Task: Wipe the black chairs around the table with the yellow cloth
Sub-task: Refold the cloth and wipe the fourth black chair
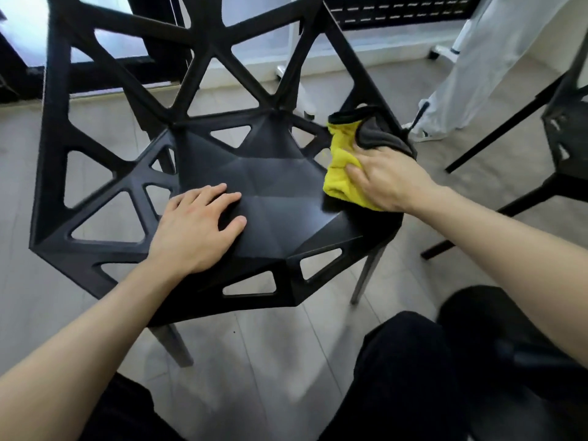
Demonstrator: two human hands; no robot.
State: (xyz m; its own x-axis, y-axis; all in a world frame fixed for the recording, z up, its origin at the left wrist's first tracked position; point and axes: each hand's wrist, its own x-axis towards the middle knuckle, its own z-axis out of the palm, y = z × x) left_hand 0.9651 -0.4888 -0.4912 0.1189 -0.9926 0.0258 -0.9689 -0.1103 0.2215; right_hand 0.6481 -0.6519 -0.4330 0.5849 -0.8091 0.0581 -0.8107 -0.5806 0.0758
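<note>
I'm mid-wipe on one black chair [270, 192], w/ the job nowhere near finished as far as I can judge. My right hand [386, 179] lies on the yellow cloth [342, 167], fingers laid over the bunched fabric and pressing it down at the right rear corner of the seat, where the seat meets the armrest strut. The cloth has a grey backing folded up over the strut; the yellow side faces the plastic. My left hand [199, 227] is flat on the seat's front-left area, fingers spread and relaxed, gripping nothing, prob. just steadying the chair.

Progress: can't tell from the surface which facets are already clean; the seat is dark, glossy and a bit motion-blurred, so no visible wet track or dust line. I'd guess the seat pan is the part in hand. Left on this chair, by my reckoning: the lattice backrest, the side struts w/ their triangular cut-outs, the front edge and the legs.

A second chair [563, 138] shows partly at the right edge, well apart from the cloth, so that one likely remains too. The table isn't clearly in view, so I can't count other chairs.
</note>
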